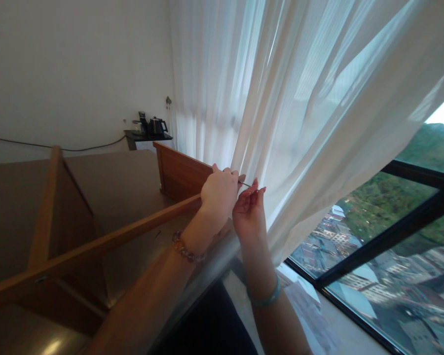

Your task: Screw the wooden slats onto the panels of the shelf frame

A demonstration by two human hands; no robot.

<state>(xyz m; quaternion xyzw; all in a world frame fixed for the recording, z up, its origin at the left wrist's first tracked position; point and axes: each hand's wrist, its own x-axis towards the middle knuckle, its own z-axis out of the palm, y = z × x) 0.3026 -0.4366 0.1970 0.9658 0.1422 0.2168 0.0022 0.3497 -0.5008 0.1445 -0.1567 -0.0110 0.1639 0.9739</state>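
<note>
My left hand is wrapped over the far corner where a long wooden board meets an upright wooden panel. Just right of it is my right hand, palm turned up, fingers curled and pinching the end of a thin metal rod. The rod runs level from beside my left fingers to my right fingertips. It looks like a hex key, but it is too small to be sure. My left hand hides the joint behind it.
Another wooden divider joins the long board at left. A white curtain hangs close beyond my hands, and a black-framed window is at right. A black kettle stands on a small dark-topped cabinet by the wall.
</note>
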